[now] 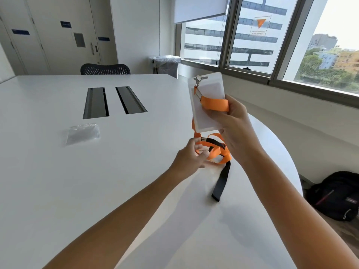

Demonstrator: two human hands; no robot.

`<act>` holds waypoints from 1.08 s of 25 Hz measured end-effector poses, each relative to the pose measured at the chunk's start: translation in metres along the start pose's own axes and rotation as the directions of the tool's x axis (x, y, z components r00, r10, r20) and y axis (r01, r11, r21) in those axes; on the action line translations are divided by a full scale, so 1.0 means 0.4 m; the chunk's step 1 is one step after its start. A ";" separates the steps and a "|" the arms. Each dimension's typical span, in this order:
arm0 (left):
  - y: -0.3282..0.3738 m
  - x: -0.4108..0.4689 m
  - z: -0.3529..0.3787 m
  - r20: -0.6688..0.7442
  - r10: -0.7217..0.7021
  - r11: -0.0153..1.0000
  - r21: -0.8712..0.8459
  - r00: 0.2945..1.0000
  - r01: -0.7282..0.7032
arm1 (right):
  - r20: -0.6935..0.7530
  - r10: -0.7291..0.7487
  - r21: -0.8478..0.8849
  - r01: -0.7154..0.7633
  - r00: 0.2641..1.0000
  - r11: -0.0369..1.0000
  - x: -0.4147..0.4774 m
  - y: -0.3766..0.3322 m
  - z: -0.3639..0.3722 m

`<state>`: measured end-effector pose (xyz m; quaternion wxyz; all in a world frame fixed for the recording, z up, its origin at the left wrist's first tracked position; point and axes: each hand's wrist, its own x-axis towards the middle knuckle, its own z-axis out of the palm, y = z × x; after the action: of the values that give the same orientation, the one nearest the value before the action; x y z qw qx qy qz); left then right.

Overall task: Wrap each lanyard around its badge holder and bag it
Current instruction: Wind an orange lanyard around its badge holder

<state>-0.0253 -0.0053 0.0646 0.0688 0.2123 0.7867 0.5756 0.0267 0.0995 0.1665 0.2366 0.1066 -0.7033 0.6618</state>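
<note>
My right hand (236, 129) holds a clear white badge holder (206, 117) upright above the table, thumb pressing an orange lanyard (215, 104) band across its front. A metal clip joins the lanyard to the holder's top slot. The rest of the lanyard hangs below in loose orange loops with a black strap end (221, 181) trailing onto the table. My left hand (191, 158) pinches one of those orange loops just under the holder. A small clear plastic bag (83, 133) lies flat on the table to the left.
The white table (77, 181) has two dark cable slots (114, 101) in its middle. A black mesh chair (105, 69) stands at the far edge. A dark backpack (338, 195) lies on the floor at right, below the windows.
</note>
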 end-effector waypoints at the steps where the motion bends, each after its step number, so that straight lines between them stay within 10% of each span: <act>1: -0.002 0.008 0.006 -0.008 -0.039 0.998 -0.044 0.999 0.039 | 0.027 0.012 0.028 -0.013 1.000 1.000 0.002 -0.006 0.013; 6: -0.008 0.053 0.020 -0.268 -0.146 0.982 -0.152 0.952 0.108 | 0.127 0.131 0.207 -0.155 0.983 0.966 0.011 -0.006 0.017; 19: -0.016 -0.083 -0.153 -0.618 0.174 0.984 0.125 0.766 -0.123 | 0.339 0.313 0.262 -0.409 0.887 0.874 0.065 0.108 0.057; 27: -0.017 -0.216 -0.330 -0.836 0.283 0.943 0.332 0.471 0.023 | 0.525 0.357 0.106 -0.475 0.773 0.873 0.032 0.191 0.213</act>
<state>0.0040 -0.1582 0.0897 -0.4182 -0.0426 0.7694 0.4809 -0.0360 0.0256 0.1042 -0.1168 0.1379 -0.6633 0.7262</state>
